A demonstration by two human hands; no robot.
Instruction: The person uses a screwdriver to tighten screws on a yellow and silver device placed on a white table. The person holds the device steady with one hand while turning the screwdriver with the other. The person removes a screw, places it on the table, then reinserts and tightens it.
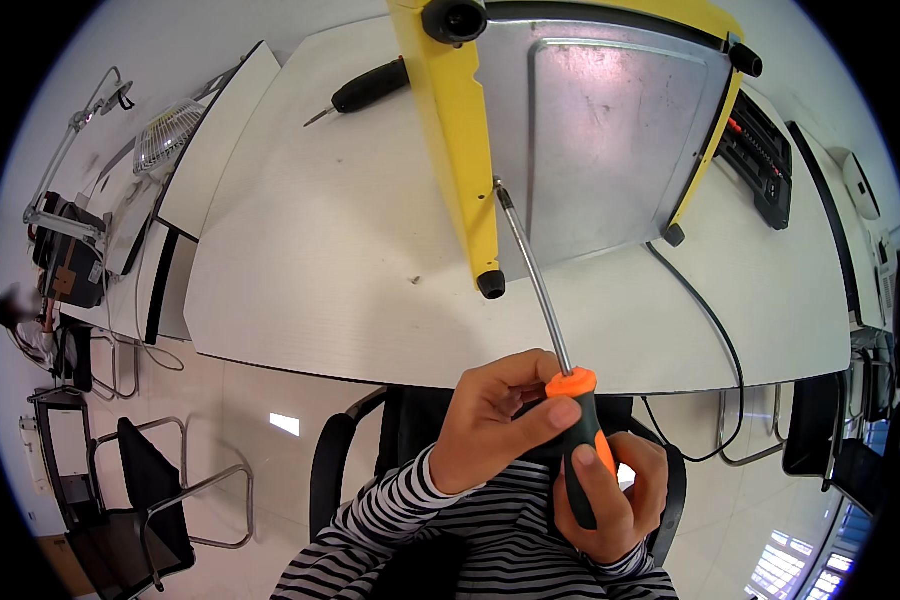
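Observation:
A long screwdriver (582, 425) with a dark green and orange handle points up and away from me. My right hand (618, 492) is wrapped round the lower handle. With thumb and fingers, my left hand (495, 425) grips it near the orange collar. The shaft's tip meets the inner edge of the yellow side on a boxy appliance (457, 140). This appliance rests on the table with a grey metal panel (610, 140) and several black feet facing me. Whether the tip sits in a screw is too small to tell.
Left of the appliance lies a black powered screwdriver (370, 87) on the white table (310, 250). A black tool case (760, 160) with bits is at the right. One black cable (715, 320) hangs over the front edge. Far left, a person (35, 325) is near chairs.

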